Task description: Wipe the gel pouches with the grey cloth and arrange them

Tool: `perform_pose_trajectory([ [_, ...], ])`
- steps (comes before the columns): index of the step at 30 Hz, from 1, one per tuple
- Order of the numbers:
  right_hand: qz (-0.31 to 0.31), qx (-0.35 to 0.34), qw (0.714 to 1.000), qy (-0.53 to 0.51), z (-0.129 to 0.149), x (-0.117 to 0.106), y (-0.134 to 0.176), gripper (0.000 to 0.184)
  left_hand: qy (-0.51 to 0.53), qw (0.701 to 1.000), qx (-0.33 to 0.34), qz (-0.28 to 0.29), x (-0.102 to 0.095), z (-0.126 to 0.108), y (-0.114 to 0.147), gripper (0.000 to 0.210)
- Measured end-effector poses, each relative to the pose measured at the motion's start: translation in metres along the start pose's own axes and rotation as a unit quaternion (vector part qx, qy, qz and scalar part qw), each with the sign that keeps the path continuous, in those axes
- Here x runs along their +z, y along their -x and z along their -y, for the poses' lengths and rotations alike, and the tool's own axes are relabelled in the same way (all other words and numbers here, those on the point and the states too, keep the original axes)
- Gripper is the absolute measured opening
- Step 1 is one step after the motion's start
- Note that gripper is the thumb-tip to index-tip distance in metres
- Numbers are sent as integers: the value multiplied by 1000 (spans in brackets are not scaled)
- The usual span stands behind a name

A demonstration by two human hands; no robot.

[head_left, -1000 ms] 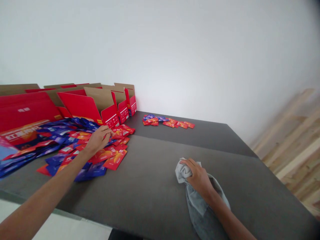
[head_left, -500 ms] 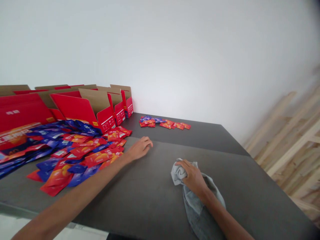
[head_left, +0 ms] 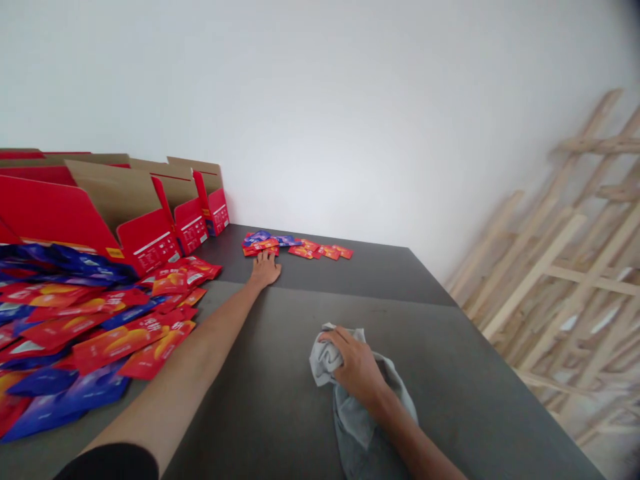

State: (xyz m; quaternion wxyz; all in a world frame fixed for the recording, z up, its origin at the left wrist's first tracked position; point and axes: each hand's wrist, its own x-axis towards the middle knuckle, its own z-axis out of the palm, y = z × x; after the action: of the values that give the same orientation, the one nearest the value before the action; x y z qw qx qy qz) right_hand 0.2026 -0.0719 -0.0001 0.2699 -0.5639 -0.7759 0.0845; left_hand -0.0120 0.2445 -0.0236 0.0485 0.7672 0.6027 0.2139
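My left hand reaches far over the table, palm down with its fingers stretched out. Its fingertips are at the front edge of a small group of red-orange packets; whether they touch is hard to tell. A couple of purple-blue packets lie in that same group. My right hand is closed around the bunched end of a grey cloth, pressed on the table in the middle. The rest of the cloth trails under my right forearm toward the near edge.
Loose red and blue packets are heaped on the dark table at left. Behind them stand open red cardboard boxes. More red-orange packets lie at the back. Wooden frames lean against the wall at right.
My left hand has moved forward from the table's middle to the packets at the back, its fingers straightening. My right hand still holds the cloth. The view has turned somewhat to the right.
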Motion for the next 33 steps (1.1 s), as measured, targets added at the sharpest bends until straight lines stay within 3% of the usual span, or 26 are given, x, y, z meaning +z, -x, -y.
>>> perform_pose_trajectory([
  [6, 21, 14, 1000, -13, 2, -3, 0, 62, -22, 1000, -1, 10, 7, 1, -21, 52],
  [12, 22, 26, 999, -2, 3, -4, -1, 62, -57, 998, 1, -1, -2, -6, -8, 47],
  [17, 22, 43, 999, 5, 3, -5, -1, 61, -75, 996, -53, -10, -9, -15, 0, 64],
  [25, 25, 43, 999, 10, 3, -5, -2, 62, -49, 995, -83, 27, -17, -33, -1, 69],
  [33, 8, 32, 999, 1, 0, -3, -3, 63, 82, 991, -86, 62, -32, -25, 10, 40],
])
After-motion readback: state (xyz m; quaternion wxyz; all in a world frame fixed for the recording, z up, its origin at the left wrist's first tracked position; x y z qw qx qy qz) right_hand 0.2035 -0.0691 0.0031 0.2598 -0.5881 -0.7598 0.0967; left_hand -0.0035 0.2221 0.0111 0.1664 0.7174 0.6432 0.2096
